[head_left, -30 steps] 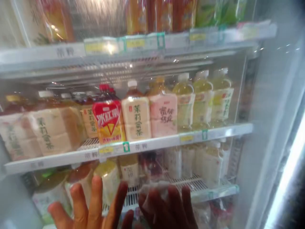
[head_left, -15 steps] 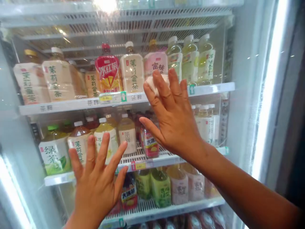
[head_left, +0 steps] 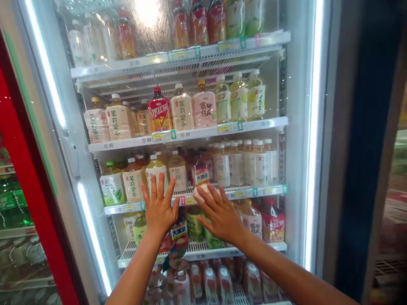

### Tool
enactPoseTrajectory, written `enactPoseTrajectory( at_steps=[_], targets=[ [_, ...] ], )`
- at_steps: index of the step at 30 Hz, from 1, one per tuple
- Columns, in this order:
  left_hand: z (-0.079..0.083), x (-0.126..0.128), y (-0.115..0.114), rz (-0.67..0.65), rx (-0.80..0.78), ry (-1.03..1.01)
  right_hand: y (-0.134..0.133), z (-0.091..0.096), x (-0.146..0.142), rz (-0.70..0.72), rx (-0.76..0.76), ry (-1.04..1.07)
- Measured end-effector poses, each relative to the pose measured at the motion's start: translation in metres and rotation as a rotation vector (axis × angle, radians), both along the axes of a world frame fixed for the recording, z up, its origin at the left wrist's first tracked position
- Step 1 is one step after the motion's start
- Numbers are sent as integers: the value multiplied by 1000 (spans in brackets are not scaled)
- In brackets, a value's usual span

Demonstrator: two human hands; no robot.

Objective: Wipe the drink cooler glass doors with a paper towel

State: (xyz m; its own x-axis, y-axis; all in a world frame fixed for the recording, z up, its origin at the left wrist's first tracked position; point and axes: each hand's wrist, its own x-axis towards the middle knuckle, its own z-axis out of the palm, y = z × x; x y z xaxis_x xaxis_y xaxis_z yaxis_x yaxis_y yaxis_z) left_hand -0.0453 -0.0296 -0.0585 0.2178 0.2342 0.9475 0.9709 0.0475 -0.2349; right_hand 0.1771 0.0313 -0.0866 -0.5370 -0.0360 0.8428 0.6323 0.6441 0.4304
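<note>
My left hand [head_left: 160, 207] lies flat with spread fingers on the glass door [head_left: 295, 84] of a drinks fridge, over the third shelf's front edge. My right hand [head_left: 219, 214] presses a small white cloth [head_left: 201, 191] against the glass just to the right of it, fingers stretched over the cloth. Both arms reach up from the bottom of the view. Behind the glass stand rows of bottled tea: a red-labelled bottle [head_left: 160, 111] and cream-labelled bottles [head_left: 182, 110] on the second shelf, green and yellow ones lower down.
The fridge's lit white frame [head_left: 313, 140] runs down the right side, with a dark pillar beyond it. A red frame of another cooler [head_left: 28, 169] with green bottles stands at the left. Price tags line each shelf edge [head_left: 190, 134].
The view has pulled back and now takes in more of the fridge. My right hand with the cloth has slid down the glass from the second shelf to the third. My left hand stays flat on the glass.
</note>
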Motion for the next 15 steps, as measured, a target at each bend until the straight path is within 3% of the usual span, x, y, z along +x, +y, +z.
enactPoseTrajectory(
  at_steps=[3, 5, 6, 8, 12, 14, 15],
  targets=[
    [1, -1, 2, -20, 10, -13, 8, 82, 0, -56, -2, 95],
    [3, -1, 3, -29, 20, -21, 9, 105, -7, -70, -11, 149],
    [3, 0, 3, -30, 25, -25, 8, 101, -11, -71, -15, 167],
    [-1, 1, 3, -18, 23, -36, 4, 67, -19, -69, -27, 170],
    [-29, 4, 0, 19, -3, -45, -7, -43, -24, -41, -35, 70],
    [-51, 4, -4, 15, -22, -27, -10, -67, -23, -17, -24, 27],
    [-61, 3, -5, 10, -30, -17, -10, -64, -22, -9, -22, 13]
  ],
)
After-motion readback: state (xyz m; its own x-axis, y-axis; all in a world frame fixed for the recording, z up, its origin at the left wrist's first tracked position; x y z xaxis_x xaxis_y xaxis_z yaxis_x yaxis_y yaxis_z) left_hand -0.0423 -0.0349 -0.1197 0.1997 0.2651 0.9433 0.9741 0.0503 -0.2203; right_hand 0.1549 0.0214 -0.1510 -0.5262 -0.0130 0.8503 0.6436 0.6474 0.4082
